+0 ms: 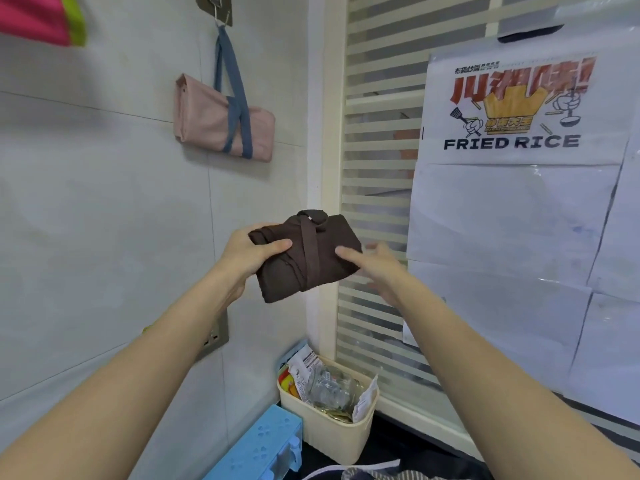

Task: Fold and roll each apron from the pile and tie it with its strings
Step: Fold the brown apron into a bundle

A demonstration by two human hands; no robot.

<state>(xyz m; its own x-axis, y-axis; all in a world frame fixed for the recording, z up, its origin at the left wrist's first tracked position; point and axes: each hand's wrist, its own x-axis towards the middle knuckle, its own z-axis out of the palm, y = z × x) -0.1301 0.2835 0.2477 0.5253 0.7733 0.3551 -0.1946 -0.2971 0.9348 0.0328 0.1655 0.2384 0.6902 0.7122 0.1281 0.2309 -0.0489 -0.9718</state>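
A brown apron (304,258), folded and rolled into a bundle with its strap wound around the middle, is held up in the air in front of the wall corner. My left hand (247,256) grips its left end, thumb on the front. My right hand (372,263) holds the right end, thumb on the front and fingers behind. A pink rolled apron (207,119) tied with blue straps hangs from a hook (216,8) on the wall above and to the left. Striped fabric (398,474) lies at the bottom edge.
A cream bin (329,427) with a glass jar and wrappers stands in the corner below. A blue plastic basket (256,448) sits beside it. A wall socket (216,337) is on the left wall. A fried rice poster (512,105) hangs on the striped glass at right.
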